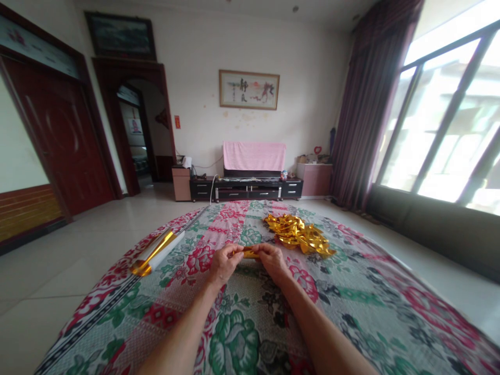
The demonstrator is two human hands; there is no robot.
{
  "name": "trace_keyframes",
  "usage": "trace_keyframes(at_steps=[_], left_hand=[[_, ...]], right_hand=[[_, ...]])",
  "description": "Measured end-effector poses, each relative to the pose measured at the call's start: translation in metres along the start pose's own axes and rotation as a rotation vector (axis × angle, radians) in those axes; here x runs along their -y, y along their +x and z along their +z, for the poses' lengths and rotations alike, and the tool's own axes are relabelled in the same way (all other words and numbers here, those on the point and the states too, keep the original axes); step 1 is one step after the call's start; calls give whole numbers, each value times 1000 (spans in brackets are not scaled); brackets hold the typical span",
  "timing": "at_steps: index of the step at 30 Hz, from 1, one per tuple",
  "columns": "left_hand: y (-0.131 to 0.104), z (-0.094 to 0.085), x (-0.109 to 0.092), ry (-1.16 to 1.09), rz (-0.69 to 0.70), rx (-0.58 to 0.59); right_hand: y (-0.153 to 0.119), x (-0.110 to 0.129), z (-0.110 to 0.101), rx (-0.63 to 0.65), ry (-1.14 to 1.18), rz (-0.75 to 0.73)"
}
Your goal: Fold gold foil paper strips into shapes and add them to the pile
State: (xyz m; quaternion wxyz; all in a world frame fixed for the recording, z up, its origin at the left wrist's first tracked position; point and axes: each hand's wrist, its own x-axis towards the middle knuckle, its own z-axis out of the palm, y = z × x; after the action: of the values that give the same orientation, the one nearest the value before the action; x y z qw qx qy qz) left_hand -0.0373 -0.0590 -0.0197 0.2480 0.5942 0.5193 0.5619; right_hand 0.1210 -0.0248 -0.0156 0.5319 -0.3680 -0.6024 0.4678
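A small piece of shiny gold foil paper point(251, 253) is stretched between my two hands, just above the flowered cloth point(234, 338). Its left end is pinched by the thumb and fingers of my left hand point(225, 262). My right hand point(273, 260) grips the other end in the same way. Behind my right hand lies a heap of folded gold foil pieces point(299, 234), several of them overlapping. To the left, gold foil sheets point(156, 252) rest partly curled on a white backing near the cloth's edge.
Pale floor tiles point(31, 281) surround the cloth-covered surface. Beyond its far edge stands a low black cabinet point(250, 191) with a pink towel point(253, 156) over the object on it. A purple curtain point(359, 104) and windows are on the right, a red door point(58, 125) on the left.
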Motion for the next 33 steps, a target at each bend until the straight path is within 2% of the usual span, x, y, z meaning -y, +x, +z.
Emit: trace_keyframes(at_steps=[11, 17, 24, 33], left_hand=[[0, -1, -4, 24, 19, -23], [-2, -2, -11, 55, 16, -59], [-3, 0, -9, 11, 11, -47], [0, 3, 2, -169, -25, -56]], right_hand=[[-4, 7, -2, 45, 12, 86], [-8, 15, -8, 162, -22, 21], [-6, 8, -2, 94, -76, 29], [-4, 2, -3, 134, -78, -30]])
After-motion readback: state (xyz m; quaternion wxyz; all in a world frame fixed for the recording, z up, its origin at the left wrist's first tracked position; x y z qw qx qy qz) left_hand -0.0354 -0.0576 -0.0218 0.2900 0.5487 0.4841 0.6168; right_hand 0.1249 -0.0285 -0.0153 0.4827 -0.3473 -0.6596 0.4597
